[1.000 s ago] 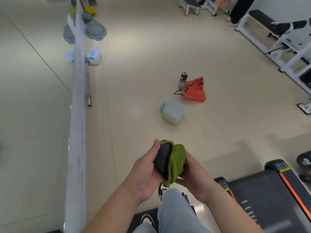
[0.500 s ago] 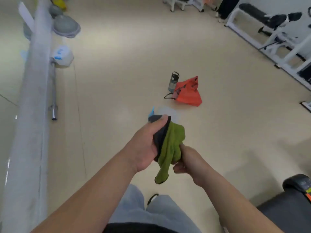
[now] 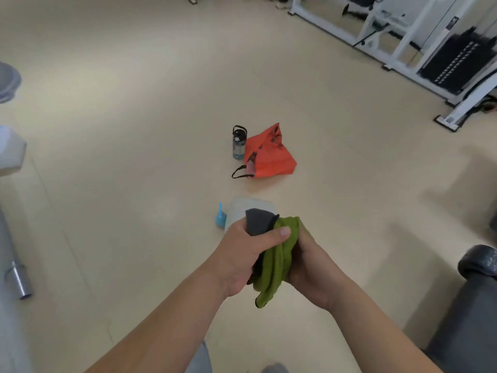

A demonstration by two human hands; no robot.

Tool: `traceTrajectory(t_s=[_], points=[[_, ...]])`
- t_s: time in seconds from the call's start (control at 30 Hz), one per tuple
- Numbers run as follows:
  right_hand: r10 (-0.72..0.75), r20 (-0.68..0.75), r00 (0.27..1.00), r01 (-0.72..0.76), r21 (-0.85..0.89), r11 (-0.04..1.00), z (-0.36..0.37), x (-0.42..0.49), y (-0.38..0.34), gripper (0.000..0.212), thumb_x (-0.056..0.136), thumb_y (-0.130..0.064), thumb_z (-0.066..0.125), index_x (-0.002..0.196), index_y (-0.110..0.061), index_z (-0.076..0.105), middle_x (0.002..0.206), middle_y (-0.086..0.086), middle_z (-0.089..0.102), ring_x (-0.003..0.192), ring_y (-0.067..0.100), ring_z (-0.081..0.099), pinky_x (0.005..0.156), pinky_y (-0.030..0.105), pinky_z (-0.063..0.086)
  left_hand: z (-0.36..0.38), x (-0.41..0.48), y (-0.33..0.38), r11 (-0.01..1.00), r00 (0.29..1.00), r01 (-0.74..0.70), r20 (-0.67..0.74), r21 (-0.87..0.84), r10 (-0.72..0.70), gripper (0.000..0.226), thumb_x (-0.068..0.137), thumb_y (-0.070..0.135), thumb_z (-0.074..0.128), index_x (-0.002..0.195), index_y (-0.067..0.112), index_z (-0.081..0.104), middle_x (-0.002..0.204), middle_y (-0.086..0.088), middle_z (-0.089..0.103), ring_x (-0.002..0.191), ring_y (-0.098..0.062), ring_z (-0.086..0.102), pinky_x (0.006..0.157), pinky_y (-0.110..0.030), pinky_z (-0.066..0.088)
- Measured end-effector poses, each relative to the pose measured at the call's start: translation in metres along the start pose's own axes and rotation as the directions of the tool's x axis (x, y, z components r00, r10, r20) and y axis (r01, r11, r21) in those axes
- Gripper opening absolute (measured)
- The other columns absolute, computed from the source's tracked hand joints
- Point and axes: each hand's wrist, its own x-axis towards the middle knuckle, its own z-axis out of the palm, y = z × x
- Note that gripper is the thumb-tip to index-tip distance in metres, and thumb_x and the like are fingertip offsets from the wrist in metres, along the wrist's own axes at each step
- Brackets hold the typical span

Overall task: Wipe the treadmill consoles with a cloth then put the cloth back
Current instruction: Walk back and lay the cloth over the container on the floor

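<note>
I have both hands curled tight round the bunched green-and-grey cloth (image 3: 279, 261), which is held just above the near edge of the clear plastic box (image 3: 251, 208). The left hand (image 3: 240, 255) has its thumb across the cloth, and the right hand (image 3: 309, 262) grips the other side.

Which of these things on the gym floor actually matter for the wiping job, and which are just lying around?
Part of the job: green fuzzy cloth and folded dark grey cloth, held between left hand and right hand; translucent plastic box, probably the cloths' home.

Just lying about: clear water bottle with black lid; orange fabric bag; white-framed weight machine.
</note>
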Motion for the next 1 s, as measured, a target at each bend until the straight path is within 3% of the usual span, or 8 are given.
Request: traceTrajectory(t_s=[0.17,0.33,0.5,0.57,0.6,0.63,0.83,1.0], points=[[-0.025,-0.32,0.947,0.059,0.096,0.994,-0.009,0.08,-0.005,0.049,0.109,-0.043,0.042,0.131,-0.008,0.069,0.132,0.015,0.071,0.127,0.033,0.065,0.113,0.053,0.045,-0.061,0.097,0.026,0.987,0.989,0.126,0.069,0.096,-0.133,0.035,0.097,0.029,0.07,0.125,0.008,0.069,0.12,-0.012,0.076,0.117,-0.026,0.071,0.104,-0.043,0.054],[-0.047,-0.684,0.728,0.201,0.147,0.968,-0.064,0.164,0.006,0.029,0.101,-0.036,0.063,0.101,-0.008,0.068,0.103,0.012,0.067,0.098,0.027,0.066,0.092,0.044,0.051,-0.122,0.207,0.009,0.916,0.986,0.163,-0.076,0.365,-0.146,0.016,0.098,0.026,0.071,0.112,0.019,0.075,0.107,-0.004,0.08,0.108,-0.026,0.074,0.099,-0.047,0.058],[-0.138,-0.784,0.606,0.294,0.06,0.954,-0.111,0.26,0.034,0.051,0.091,-0.047,0.067,0.105,0.002,0.059,0.126,0.024,0.063,0.121,0.036,0.06,0.118,0.054,0.039,-0.151,0.319,-0.05,0.741,0.992,0.114,-0.11,0.662,-0.054,0.015,0.101,0.022,0.059,0.11,0.026,0.07,0.086,-0.002,0.073,0.063,-0.018,0.064,0.056,-0.019,0.054],[-0.162,-0.802,0.575,0.302,0.024,0.953,-0.133,0.297,0.051,0.047,0.099,-0.044,0.06,0.107,0.003,0.055,0.139,0.007,0.041,0.134,0.023,0.036,0.113,0.049,0.042,-0.161,0.36,-0.076,0.684,0.995,0.044,-0.094,0.728,0.036,0.024,0.102,0.018,0.049,0.1,0.024,0.072,0.086,-0.004,0.074,0.068,-0.022,0.069,0.056,-0.021,0.053],[-0.177,-0.807,0.563,0.294,-0.005,0.956,-0.146,0.314,0.062,0.041,0.102,-0.042,0.057,0.096,-0.002,0.054,0.111,0.017,0.063,0.11,0.033,0.059,0.101,0.043,0.047,-0.168,0.38,-0.088,0.656,0.992,0.016,-0.094,0.755,0.084,0.025,0.103,0.019,0.047,0.097,0.025,0.071,0.089,-0.002,0.074,0.078,-0.023,0.072,0.062,-0.026,0.055],[-0.196,-0.807,0.556,0.288,-0.034,0.957,-0.158,0.33,0.072,0.037,0.102,-0.041,0.055,0.087,-0.008,0.052,0.086,0.001,0.045,0.084,0.022,0.043,0.086,0.039,0.045,-0.174,0.399,-0.1,0.636,0.985,-0.006,-0.103,0.772,0.135,0.025,0.103,0.021,0.047,0.096,0.026,0.07,0.091,0.001,0.073,0.086,-0.023,0.073,0.07,-0.031,0.056],[-0.359,-0.811,0.462,0.314,-0.229,0.921,-0.217,0.412,0.139,0.028,0.101,-0.03,0.062,0.098,-0.002,0.066,0.088,0.01,0.059,0.084,0.019,0.055,0.076,0.038,0.043,-0.213,0.482,-0.163,0.795,0.934,-0.138,-0.188,0.591,0.303,0.027,0.101,0.016,0.056,0.094,0.03,0.078,0.088,0.015,0.077,0.095,-0.013,0.073,0.095,-0.038,0.058],[-0.352,-0.846,0.401,0.249,-0.269,0.93,-0.254,0.44,0.177,0.005,0.096,-0.013,0.068,0.098,-0.012,0.073,0.105,0.015,0.076,0.101,0.028,0.073,0.085,0.039,0.057,-0.246,0.513,-0.174,0.934,0.96,-0.151,-0.178,0.323,0.217,0.026,0.099,0.004,0.061,0.114,0.02,0.075,0.099,-0.011,0.078,0.087,-0.025,0.075,0.086,-0.042,0.064]])
